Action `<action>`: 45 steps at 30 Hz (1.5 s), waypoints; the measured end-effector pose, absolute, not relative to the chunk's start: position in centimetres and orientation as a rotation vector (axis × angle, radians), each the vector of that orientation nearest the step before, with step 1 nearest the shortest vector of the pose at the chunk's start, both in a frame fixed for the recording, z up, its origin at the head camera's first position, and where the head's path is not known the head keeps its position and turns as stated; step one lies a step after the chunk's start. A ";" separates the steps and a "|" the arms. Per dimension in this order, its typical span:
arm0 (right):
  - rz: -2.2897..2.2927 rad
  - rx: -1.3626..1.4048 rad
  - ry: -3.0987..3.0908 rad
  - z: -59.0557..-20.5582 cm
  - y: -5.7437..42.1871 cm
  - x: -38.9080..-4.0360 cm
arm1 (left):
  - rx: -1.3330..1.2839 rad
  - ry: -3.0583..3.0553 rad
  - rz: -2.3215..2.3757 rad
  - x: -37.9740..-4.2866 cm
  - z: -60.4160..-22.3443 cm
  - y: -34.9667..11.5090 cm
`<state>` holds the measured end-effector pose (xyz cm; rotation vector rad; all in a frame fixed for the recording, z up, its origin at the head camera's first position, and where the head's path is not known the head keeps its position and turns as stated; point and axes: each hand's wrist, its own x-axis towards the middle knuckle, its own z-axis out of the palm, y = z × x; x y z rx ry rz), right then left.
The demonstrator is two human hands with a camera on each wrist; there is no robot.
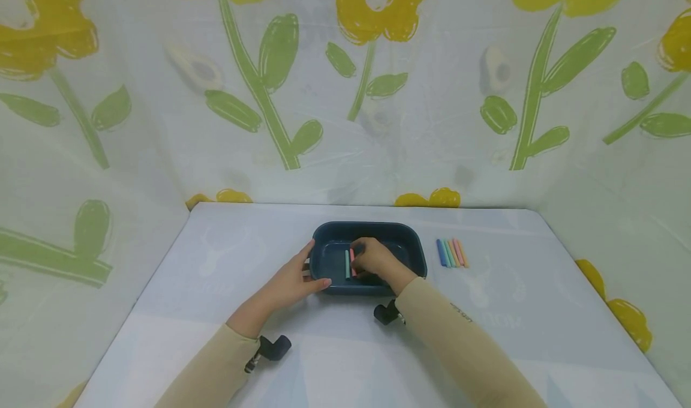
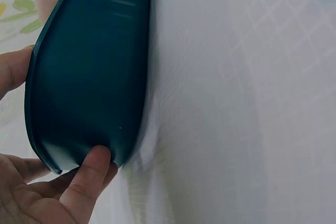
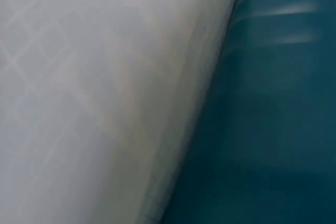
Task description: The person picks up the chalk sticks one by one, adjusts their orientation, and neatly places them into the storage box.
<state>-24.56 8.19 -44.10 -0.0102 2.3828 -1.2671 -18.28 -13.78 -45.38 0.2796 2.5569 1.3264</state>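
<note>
A dark blue rectangular tray (image 1: 329, 231) stands on the table, its side filling much of both wrist views. My left hand (image 1: 288, 283) grips the tray's left end, thumb at the front rim and fingers along the outside. In the left wrist view, fingertips (image 2: 97, 156) press the tray wall (image 2: 94, 77). My right hand (image 1: 380, 261) reaches into the tray and pinches a pink chalk stick (image 1: 353, 261). Left of it lies a pale green chalk stick (image 1: 348, 265). The right wrist view shows the tray's outer wall (image 3: 262, 119), with the right hand out of sight.
Right of the tray, several chalk sticks (image 1: 452, 253) in blue, green, pink and orange lie side by side in a row. The white table (image 1: 243, 240) ends at the back against a flower-patterned curtain (image 1: 432, 126). Small dark cameras (image 1: 275, 348) hang from both wrists.
</note>
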 end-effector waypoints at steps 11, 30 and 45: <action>-1.233 -0.005 2.418 -44.1 8.1 -24.3 | 0.270 2.545 1.346 -18.2 -45.4 -13.8; -1.346 -0.084 2.408 -41.9 9.1 -23.7 | 0.269 2.546 1.347 -18.2 -45.4 -13.8; -1.374 -0.154 2.464 -38.7 11.9 -22.4 | 0.254 2.558 1.328 -18.2 -45.2 -13.7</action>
